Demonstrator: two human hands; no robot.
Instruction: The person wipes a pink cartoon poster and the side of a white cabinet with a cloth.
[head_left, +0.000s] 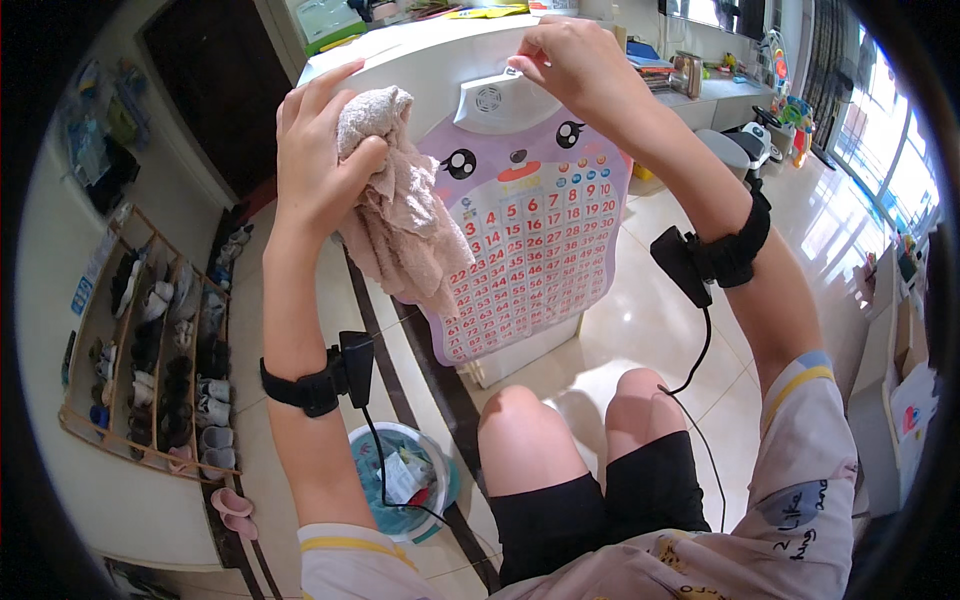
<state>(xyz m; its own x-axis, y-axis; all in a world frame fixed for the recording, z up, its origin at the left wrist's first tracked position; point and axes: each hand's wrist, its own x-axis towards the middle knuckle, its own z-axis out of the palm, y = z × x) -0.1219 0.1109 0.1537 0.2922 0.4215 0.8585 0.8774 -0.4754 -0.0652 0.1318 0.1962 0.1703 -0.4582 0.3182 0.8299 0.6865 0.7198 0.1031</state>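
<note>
A crumpled beige-pink terry towel (405, 202) hangs from my left hand (319, 142), gripped between thumb and fingers. The tip of that hand's index finger reaches the white cabinet's upper edge. With thumb and fingers bent together, my right hand (574, 60) is at the small hanging loop (513, 71) on top of a number chart (525, 247). The chart is purple, with a cartoon animal face and rows of red numbers. Its white speaker unit (499, 103) sits below the loop. The towel covers part of the chart's left side.
Behind the chart stands a white cabinet (427, 71) with things on top. A lined waste bin (401, 480) holding rubbish is on the floor by my left forearm. Left is a wooden shoe rack (154, 352); a ride-on toy (750, 142) stands far right. Cables hang from both forearm straps.
</note>
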